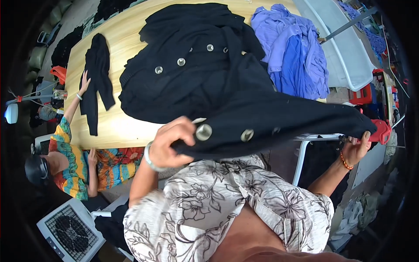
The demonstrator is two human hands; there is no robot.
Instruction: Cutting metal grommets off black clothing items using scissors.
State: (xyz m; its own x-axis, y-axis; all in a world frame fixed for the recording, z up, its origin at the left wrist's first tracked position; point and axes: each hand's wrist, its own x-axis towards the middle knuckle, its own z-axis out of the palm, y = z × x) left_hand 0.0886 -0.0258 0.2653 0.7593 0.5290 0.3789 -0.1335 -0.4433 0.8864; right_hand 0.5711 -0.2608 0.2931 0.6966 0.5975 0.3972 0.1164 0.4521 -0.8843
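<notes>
A black knitted garment with large shiny buttons [279,120] is stretched sideways in front of me, over the near edge of the table. My left hand [170,142] grips its left end, fingers curled round the cloth close to a button. At the far right, my right hand [360,146] pinches the other end between thumb and fingers. Just past that hand is a red object [381,131] whose kind I cannot make out. Behind the stretched piece lies a heap of black knitwear [174,87] with similar buttons, and the two overlap.
Purple-blue garments [290,52] are piled on the right of the wooden table [124,48]. On the left, a co-worker [72,161] rests a hand on a folded black garment [97,78]. A translucent plastic bin [345,56] stands beyond the right edge. A fan unit [72,229] sits lower left.
</notes>
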